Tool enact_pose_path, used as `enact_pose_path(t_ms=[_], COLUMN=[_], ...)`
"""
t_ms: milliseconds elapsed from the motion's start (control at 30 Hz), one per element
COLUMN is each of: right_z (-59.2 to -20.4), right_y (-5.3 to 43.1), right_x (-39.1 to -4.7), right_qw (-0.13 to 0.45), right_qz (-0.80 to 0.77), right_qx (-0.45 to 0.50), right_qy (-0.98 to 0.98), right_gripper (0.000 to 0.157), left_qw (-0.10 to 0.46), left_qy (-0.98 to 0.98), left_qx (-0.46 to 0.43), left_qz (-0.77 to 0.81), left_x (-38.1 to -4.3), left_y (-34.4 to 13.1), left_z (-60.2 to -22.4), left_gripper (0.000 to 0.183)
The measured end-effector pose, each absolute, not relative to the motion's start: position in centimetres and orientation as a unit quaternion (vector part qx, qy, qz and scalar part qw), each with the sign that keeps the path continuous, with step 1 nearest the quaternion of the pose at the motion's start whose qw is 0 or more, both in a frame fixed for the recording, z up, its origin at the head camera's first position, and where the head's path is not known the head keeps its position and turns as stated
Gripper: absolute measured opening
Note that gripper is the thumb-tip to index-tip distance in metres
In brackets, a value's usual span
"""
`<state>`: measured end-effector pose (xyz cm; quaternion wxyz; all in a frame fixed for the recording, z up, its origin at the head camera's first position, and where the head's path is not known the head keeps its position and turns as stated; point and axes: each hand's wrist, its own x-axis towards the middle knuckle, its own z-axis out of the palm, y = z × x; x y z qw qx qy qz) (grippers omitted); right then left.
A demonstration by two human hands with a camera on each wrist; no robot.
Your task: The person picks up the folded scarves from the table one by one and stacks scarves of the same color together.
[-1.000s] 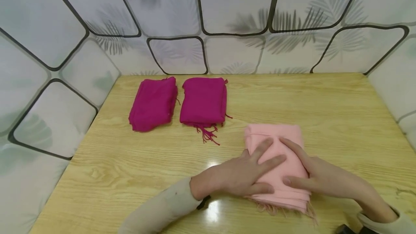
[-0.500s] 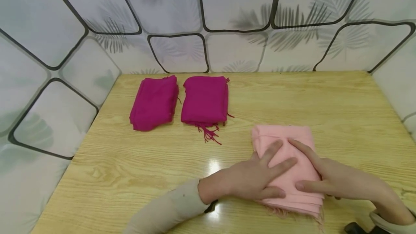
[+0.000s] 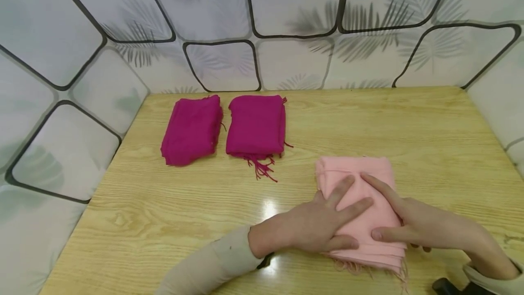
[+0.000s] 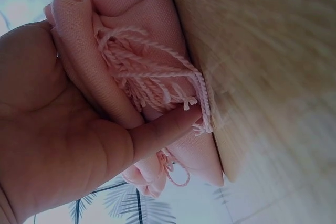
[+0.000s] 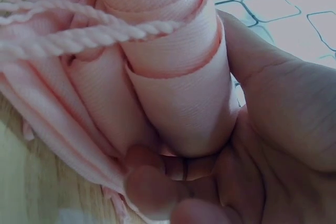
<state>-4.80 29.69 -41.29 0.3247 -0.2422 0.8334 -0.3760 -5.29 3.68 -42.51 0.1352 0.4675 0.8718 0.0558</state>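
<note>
A folded pink scarf (image 3: 368,226) with a twisted fringe lies on the wooden table, front right in the head view. My left hand (image 3: 315,229) rests on its left side, thumb and two fingers spread straight across the top. In the left wrist view, one straight finger (image 4: 168,132) touches the fringe (image 4: 147,66) along the side. From the right, my right hand (image 3: 425,224) holds the scarf, thumb and one finger on top. The right wrist view shows other fingers (image 5: 152,190) curled against the stacked, rounded folds (image 5: 184,98).
Two folded magenta scarves lie side by side at the back left: one farther left (image 3: 191,131), the other (image 3: 255,126) with its fringe toward the front. The wood-grain table (image 3: 163,222) meets patterned walls (image 3: 294,63) at the back and sides.
Between one second and half a second ago, both hands and the pink scarf shifted slightly to the right. Since then they have stayed in place. The magenta scarves have not moved.
</note>
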Motion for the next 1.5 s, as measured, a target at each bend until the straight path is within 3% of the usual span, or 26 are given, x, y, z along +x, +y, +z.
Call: enact_pose_path(t_ms=[1033,1267,1500], right_z=[-40.2,-40.5,-40.8], right_y=[30.6,30.3,30.7], right_x=[-6.3,-7.3,-7.4], right_qw=[0.323,0.246,0.229], right_qz=[-0.396,-0.334,-0.338], right_qx=[-0.278,-0.309,-0.285], right_qy=[0.813,0.856,0.867], right_gripper=[0.096,0.103,0.103], left_qw=[0.178,0.189,0.195], left_qy=[0.887,0.886,0.882], left_qx=[0.426,0.42,0.423], left_qz=[0.012,0.044,0.069], left_x=[-5.3,-6.1,-6.9], left_y=[5.4,4.9,5.4], left_z=[-40.5,-40.5,-40.9], left_gripper=[0.075,0.075,0.075])
